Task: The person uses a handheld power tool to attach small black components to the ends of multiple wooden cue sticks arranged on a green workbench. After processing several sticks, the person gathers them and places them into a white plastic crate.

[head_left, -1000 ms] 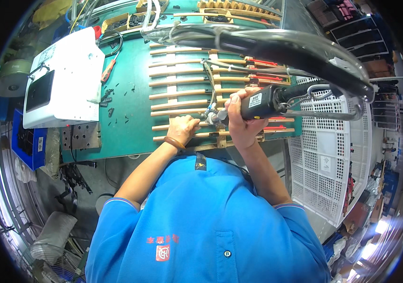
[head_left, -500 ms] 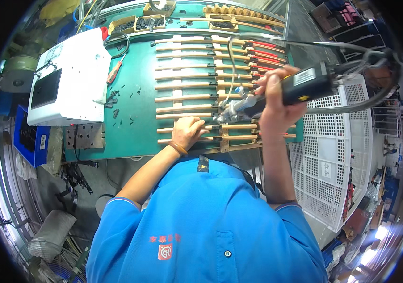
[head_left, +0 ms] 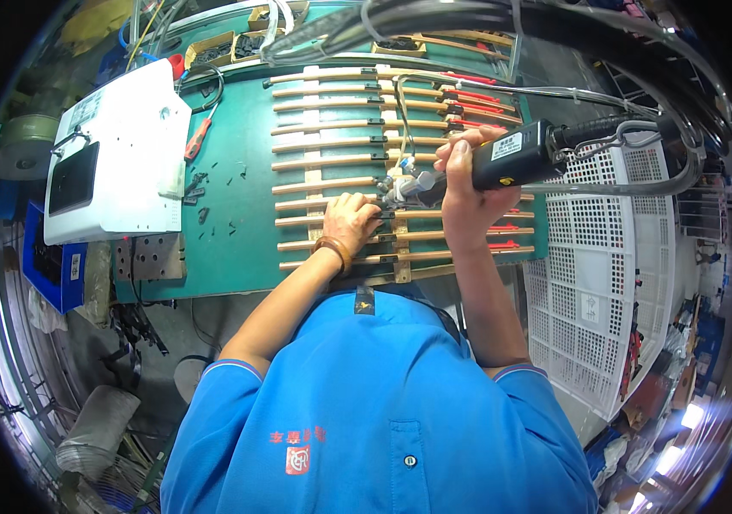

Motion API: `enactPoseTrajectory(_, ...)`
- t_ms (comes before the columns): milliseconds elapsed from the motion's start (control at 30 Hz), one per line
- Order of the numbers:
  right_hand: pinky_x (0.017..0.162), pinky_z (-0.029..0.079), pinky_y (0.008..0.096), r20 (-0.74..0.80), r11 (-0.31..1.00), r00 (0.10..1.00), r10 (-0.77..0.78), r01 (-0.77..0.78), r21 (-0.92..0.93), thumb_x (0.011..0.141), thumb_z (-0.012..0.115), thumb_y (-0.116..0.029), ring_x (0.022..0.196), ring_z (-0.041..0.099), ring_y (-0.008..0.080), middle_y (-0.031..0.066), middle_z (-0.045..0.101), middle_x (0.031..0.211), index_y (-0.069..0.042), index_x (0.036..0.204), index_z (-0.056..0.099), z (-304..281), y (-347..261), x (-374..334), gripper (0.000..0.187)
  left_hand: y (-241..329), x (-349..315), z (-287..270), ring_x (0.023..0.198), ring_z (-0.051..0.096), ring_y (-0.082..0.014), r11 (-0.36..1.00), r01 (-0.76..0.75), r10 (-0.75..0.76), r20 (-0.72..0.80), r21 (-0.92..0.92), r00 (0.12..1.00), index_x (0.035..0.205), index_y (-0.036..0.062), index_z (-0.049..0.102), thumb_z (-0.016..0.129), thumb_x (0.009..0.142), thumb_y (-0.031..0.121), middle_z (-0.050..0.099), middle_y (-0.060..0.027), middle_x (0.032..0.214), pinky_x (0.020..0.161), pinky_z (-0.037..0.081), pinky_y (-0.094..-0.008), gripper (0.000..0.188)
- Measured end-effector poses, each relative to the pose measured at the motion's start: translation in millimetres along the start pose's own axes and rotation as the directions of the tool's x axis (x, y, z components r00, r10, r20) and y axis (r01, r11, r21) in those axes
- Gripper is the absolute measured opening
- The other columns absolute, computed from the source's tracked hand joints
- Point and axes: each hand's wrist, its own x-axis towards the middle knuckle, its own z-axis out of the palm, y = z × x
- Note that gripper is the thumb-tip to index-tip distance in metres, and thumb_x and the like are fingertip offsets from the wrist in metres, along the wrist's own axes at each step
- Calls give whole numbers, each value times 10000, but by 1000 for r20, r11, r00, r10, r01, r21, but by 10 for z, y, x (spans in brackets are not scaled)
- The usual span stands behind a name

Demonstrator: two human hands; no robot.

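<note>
Several pale wooden sticks [head_left: 315, 160] lie side by side on a green worktop, resting across wooden rails. Small black fittings sit on them near the middle, and red and black parts at their right ends. My right hand [head_left: 476, 201] is wrapped round a black corded power screwdriver [head_left: 510, 157], held level with its metal nose pointing left. The nose is over a black fitting on one stick, close to my left fingertips; whether it touches is hard to see. My left hand [head_left: 349, 224] is closed on a stick at that fitting, its fingertips partly hidden.
A white machine [head_left: 117, 154] and a red-handled screwdriver [head_left: 198, 139] are on the left of the worktop, beside small black parts. Cartons of black pieces [head_left: 209, 53] stand at the back. White perforated crates [head_left: 580, 257] stand at right. Thick cables [head_left: 546, 26] hang overhead.
My left hand has moved slightly away from me to a stick farther up the row. The power screwdriver has shifted left and a little farther away, and its cables have swung across the top.
</note>
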Motion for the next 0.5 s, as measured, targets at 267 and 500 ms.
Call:
enactPoseTrajectory(267,695,509,256,-7,997,997,77,-78,-16,816,541,99,735,576,115,72,560,878,29,1100,432,-15,63,-127,313,17,37,-5,856,518,-277,999,-24,24,-14,-40,1000,777,100,603,732,650,158,546,-71,821,794,382,-408,190)
enactPoseTrajectory(500,686,517,257,10,997,997,80,-80,-19,817,540,102,736,579,111,67,548,873,20,1067,439,-26,91,-195,281,5,30,7,853,516,-291,999,-41,41,28,21,999,759,63,579,734,651,172,550,-99,803,797,378,-415,219)
